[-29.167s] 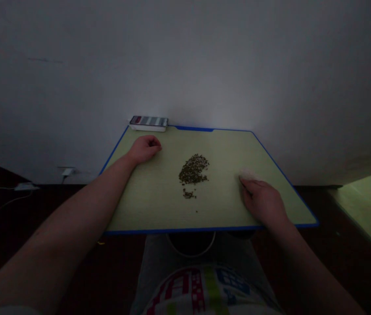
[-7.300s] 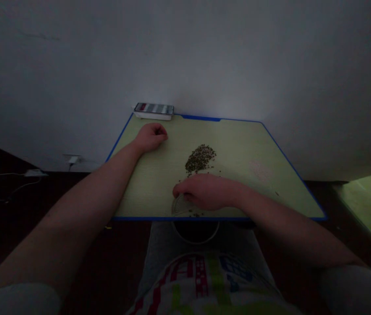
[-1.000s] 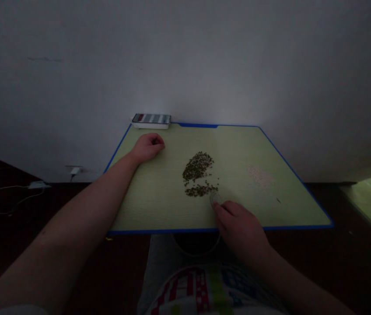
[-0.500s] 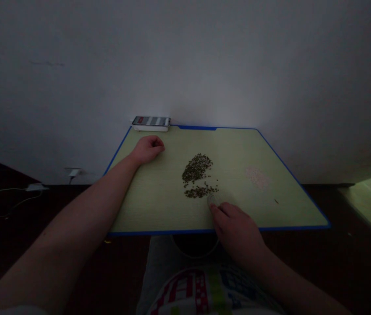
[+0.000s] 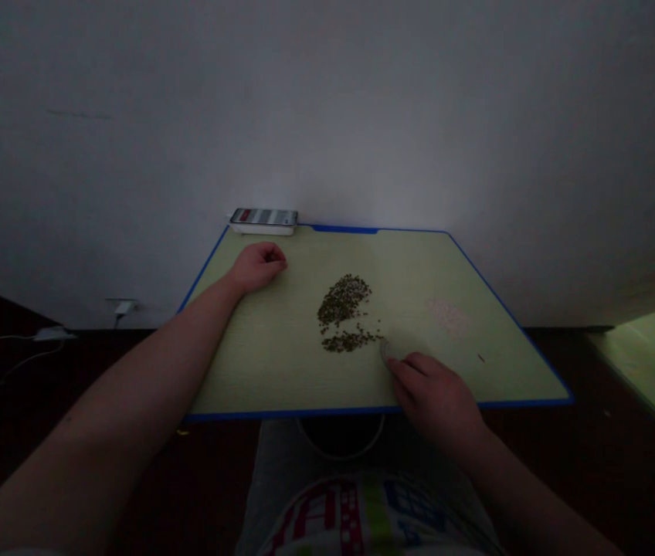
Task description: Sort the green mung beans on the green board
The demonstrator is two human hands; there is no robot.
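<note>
My left hand (image 5: 259, 266) rests at the board's left side with its fingers curled together and nothing visible in them. My right hand (image 5: 442, 394) is closed on a small clear plastic piece with a curved edge (image 5: 384, 351), mostly hidden by the fingers. Just left of its edge lies a small row of dark, seed-like grains (image 5: 347, 340). Behind that row is a larger heap of the same grains (image 5: 344, 300), with paler bits mixed in. To the right, a flat patch of pale grains (image 5: 449, 316) is spread on the board.
The pale board (image 5: 269, 371) has a blue rim. A phone (image 5: 263, 216) lies on a white box at the back left corner, against the wall (image 5: 362, 116). A thin dark sliver (image 5: 481, 357) lies at the right. Below the front edge, a round container (image 5: 342, 444) sits between the legs.
My right hand has drawn slightly right, away from the small row, still holding the clear piece. Seven seconds ago it was at the front edge above the container. My left hand stays put.
</note>
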